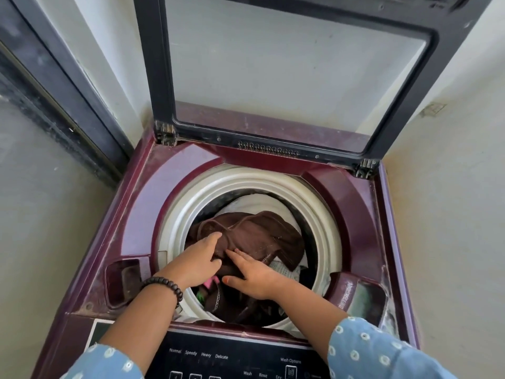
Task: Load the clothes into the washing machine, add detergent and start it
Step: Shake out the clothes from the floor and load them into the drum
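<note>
A maroon top-loading washing machine (142, 214) stands with its glass lid (287, 77) raised. Inside the white-rimmed drum (322, 222) lies a brown garment (259, 236) on top of white and other clothes (287, 272). Both my hands reach into the drum. My left hand (196, 261), with a dark bead bracelet on the wrist, presses on the brown garment with its fingers stretched forward. My right hand (254, 277) lies flat on the same garment with its fingers straight and thumb spread.
The black control panel (218, 356) with wash-mode labels runs along the near edge. A detergent recess (123, 280) sits at the front left of the top, another compartment (363, 296) at the front right. Walls close in on both sides, with a dark door frame (54, 99) at left.
</note>
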{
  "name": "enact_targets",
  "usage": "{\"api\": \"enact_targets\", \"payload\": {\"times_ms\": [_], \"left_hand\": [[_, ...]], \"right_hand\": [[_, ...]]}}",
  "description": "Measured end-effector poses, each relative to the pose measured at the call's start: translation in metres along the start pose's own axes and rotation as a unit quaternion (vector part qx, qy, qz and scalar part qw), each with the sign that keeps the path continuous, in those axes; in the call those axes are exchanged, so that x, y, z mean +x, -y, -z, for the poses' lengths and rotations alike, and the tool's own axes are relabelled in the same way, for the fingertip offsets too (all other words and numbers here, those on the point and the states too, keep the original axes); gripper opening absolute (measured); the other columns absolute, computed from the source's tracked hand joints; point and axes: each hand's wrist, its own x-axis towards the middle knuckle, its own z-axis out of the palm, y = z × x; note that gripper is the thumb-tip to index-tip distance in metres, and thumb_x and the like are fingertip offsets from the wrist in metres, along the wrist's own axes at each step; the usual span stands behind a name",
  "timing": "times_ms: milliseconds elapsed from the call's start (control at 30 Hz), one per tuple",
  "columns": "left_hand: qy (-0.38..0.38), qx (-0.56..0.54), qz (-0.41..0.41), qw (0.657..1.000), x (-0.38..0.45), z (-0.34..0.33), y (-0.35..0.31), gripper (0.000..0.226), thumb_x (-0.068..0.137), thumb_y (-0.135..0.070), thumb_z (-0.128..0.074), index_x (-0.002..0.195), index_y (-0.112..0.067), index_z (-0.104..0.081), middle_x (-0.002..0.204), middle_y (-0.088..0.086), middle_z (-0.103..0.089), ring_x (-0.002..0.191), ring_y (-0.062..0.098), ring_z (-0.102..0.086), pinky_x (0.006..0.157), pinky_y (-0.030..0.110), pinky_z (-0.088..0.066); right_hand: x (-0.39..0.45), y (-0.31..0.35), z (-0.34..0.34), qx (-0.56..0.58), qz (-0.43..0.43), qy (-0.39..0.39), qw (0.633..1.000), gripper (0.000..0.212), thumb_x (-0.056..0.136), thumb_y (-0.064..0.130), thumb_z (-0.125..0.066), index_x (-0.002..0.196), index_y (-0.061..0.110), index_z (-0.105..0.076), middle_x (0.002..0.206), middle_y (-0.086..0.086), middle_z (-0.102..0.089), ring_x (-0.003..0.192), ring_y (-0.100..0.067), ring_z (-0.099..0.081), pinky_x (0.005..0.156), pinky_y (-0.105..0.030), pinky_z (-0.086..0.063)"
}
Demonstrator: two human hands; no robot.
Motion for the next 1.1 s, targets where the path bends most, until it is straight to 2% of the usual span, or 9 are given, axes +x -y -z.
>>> {"api": "enact_targets", "payload": {"times_ms": [67,167,300,433,600,700,833,933,1100], "left_hand": [[0.022,0.016,-0.005,1.000,-0.001,-0.003,-0.001,0.069,0.099,-0.026,-0.049,0.156,-0.022,-0.009,0.164,0.004,-0.006,0.148,0.021,-0.022,0.115,0.033,-0.027],[0.001,0.093,0.006,0.996,0.001,-0.007,-0.003,0.073,0.099,-0.035,-0.048,0.156,-0.022,-0.004,0.163,0.006,0.016,0.151,0.022,0.010,0.122,0.047,-0.009],[-0.072,0.157,0.011,0.985,0.005,-0.009,-0.009,0.080,0.099,-0.047,-0.042,0.155,-0.021,0.009,0.159,0.008,0.029,0.146,0.023,0.025,0.120,0.050,0.004],[-0.112,0.211,-0.003,0.971,0.009,-0.005,-0.013,0.083,0.098,-0.056,-0.034,0.152,-0.021,0.018,0.151,0.005,0.040,0.135,0.020,0.039,0.116,0.055,0.011],[-0.144,0.261,-0.006,0.955,0.001,-0.005,-0.017,0.081,0.098,-0.060,-0.023,0.142,-0.020,0.031,0.147,0.005,0.045,0.134,0.023,0.042,0.113,0.058,0.014],[-0.166,0.264,-0.025,0.950,-0.005,-0.009,-0.023,0.080,0.097,-0.061,-0.021,0.142,-0.021,0.031,0.148,0.005,0.044,0.137,0.024,0.041,0.113,0.059,0.016],[-0.196,0.267,-0.064,0.941,-0.007,-0.023,-0.042,0.079,0.094,-0.062,-0.019,0.144,-0.023,0.029,0.148,0.003,0.046,0.130,0.018,0.051,0.109,0.055,0.026],[-0.229,0.271,-0.099,0.930,-0.011,-0.036,-0.059,0.076,0.095,-0.058,-0.022,0.148,-0.023,0.019,0.152,0.002,0.038,0.131,0.013,0.049,0.104,0.051,0.034],[-0.237,0.272,-0.114,0.926,-0.017,-0.050,-0.087,0.074,0.098,-0.054,-0.026,0.149,-0.023,0.016,0.153,0.001,0.036,0.132,0.012,0.048,0.104,0.052,0.032]], "right_hand": [[-0.004,-0.004,0.002,-0.056,-0.024,-0.012,0.998,0.076,0.096,0.057,-0.043,0.156,0.028,-0.005,0.164,-0.005,0.000,0.151,-0.022,-0.002,0.121,-0.050,-0.011],[-0.011,-0.005,0.011,-0.118,-0.039,-0.051,0.991,0.075,0.096,0.061,-0.037,0.156,0.030,-0.004,0.164,-0.003,0.007,0.150,-0.027,0.007,0.118,-0.057,-0.005],[-0.017,-0.004,0.017,-0.176,-0.043,-0.109,0.977,0.075,0.096,0.062,-0.034,0.155,0.030,-0.001,0.163,-0.005,0.011,0.149,-0.030,0.014,0.117,-0.060,0.001],[-0.020,0.003,0.029,-0.222,-0.035,-0.158,0.961,0.073,0.096,0.061,-0.032,0.155,0.030,-0.001,0.162,-0.007,0.016,0.148,-0.031,0.019,0.116,-0.062,0.004],[-0.037,0.006,0.031,-0.250,-0.047,-0.205,0.945,0.072,0.097,0.060,-0.031,0.155,0.030,0.000,0.162,-0.008,0.020,0.147,-0.032,0.024,0.114,-0.065,0.007],[-0.050,0.006,0.032,-0.266,-0.056,-0.230,0.934,0.072,0.097,0.061,-0.029,0.155,0.030,0.002,0.161,-0.009,0.020,0.146,-0.032,0.025,0.113,-0.066,0.008],[-0.072,0.003,0.036,-0.264,-0.073,-0.266,0.924,0.071,0.098,0.060,-0.028,0.155,0.030,0.002,0.162,-0.008,0.019,0.146,-0.032,0.025,0.113,-0.066,0.010],[-0.088,-0.004,0.036,-0.264,-0.094,-0.277,0.919,0.071,0.098,0.059,-0.028,0.155,0.030,0.002,0.161,-0.008,0.020,0.146,-0.031,0.026,0.112,-0.066,0.013],[-0.115,-0.014,0.041,-0.263,-0.119,-0.299,0.909,0.072,0.098,0.059,-0.031,0.155,0.030,0.002,0.161,-0.009,0.021,0.145,-0.030,0.028,0.110,-0.067,0.015]]}}
